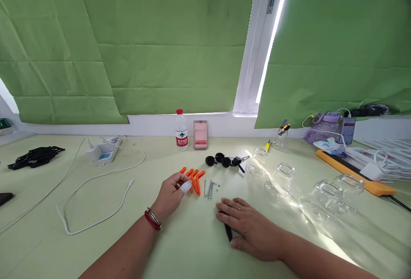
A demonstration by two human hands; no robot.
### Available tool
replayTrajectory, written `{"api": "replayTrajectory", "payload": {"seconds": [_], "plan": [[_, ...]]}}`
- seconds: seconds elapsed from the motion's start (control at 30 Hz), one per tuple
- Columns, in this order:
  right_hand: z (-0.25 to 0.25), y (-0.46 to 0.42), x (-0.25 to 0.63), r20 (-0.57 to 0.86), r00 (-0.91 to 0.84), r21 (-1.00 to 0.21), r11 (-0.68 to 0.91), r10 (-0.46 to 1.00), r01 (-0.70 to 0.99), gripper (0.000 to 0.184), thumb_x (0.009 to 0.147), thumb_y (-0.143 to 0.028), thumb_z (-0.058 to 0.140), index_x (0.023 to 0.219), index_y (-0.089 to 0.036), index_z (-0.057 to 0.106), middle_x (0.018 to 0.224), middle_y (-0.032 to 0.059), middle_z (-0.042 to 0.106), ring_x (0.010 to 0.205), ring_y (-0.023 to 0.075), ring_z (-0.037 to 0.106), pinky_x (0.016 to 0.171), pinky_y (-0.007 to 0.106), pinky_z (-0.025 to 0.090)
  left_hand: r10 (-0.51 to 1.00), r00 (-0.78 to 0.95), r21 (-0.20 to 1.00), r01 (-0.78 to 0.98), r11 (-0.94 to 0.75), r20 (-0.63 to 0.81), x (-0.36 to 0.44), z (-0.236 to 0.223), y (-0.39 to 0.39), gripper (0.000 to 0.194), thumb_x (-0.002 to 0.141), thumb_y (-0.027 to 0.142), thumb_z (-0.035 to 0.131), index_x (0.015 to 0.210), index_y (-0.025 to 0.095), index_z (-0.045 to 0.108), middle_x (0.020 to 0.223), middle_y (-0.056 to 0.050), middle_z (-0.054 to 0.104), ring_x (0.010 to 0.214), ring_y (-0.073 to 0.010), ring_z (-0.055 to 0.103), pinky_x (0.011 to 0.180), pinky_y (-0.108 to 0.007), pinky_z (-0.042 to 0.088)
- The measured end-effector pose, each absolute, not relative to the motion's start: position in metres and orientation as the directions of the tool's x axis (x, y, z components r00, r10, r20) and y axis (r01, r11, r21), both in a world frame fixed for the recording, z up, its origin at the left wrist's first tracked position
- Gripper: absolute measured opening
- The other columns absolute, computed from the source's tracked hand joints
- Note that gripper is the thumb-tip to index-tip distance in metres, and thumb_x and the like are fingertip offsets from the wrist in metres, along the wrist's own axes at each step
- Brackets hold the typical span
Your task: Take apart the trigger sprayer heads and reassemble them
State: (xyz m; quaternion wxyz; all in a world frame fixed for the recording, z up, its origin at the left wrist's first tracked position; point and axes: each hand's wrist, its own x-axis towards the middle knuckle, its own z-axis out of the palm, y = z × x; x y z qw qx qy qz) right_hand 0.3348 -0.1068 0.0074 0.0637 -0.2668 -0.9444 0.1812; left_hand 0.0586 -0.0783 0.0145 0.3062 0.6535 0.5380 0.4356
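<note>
My left hand (173,191) is at the left end of a row of several bent orange plastic pieces (198,182). Its fingers are closed in a pinch at the nearest orange piece; the thumb has a white wrap, and the exact contact is partly hidden. My right hand (248,229) lies palm down on the table, fingers stretched out, over a slim black piece (228,232) that shows between index finger and thumb. Between the hands lie several metal screws (210,189) and small nuts (217,190). Behind them are black round-headed parts (226,161).
Upside-down clear glasses (327,191) stand on the right. A water bottle (181,133) and a pink box (201,135) are at the back. White cable (96,223) loops across the left, near a power strip (105,152). Papers (369,161) lie far right.
</note>
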Motion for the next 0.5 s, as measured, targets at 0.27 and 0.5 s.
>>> {"api": "replayTrajectory", "payload": {"seconds": [0.27, 0.5], "plan": [[-0.008, -0.052, 0.373, 0.123, -0.687, -0.280, 0.690, 0.716, 0.668, 0.053, 0.092, -0.045, 0.035, 0.140, -0.022, 0.035, 0.145, 0.0101, 0.034, 0.134, 0.0282, 0.028, 0.109, 0.048, 0.023, 0.955, -0.027, 0.837, 0.489, -0.245, 0.295, 0.058, 0.005, -0.075, 0.011, 0.077, 0.030, 0.054, 0.078, 0.019, 0.056, 0.073, 0.000, 0.054, 0.063, -0.0139, 0.052, 0.056, -0.025, 0.040], [-0.009, -0.038, 0.367, 0.205, -0.738, -0.278, 0.761, 0.643, 0.586, 0.050, 0.092, -0.041, 0.038, 0.138, -0.021, 0.038, 0.142, 0.0104, 0.040, 0.132, 0.0265, 0.033, 0.109, 0.045, 0.026, 0.938, -0.099, 0.821, 0.521, -0.235, 0.332, 0.049, -0.001, -0.066, 0.012, 0.075, 0.030, 0.054, 0.080, 0.019, 0.056, 0.078, 0.000, 0.053, 0.061, -0.0124, 0.048, 0.056, -0.024, 0.040]]}}
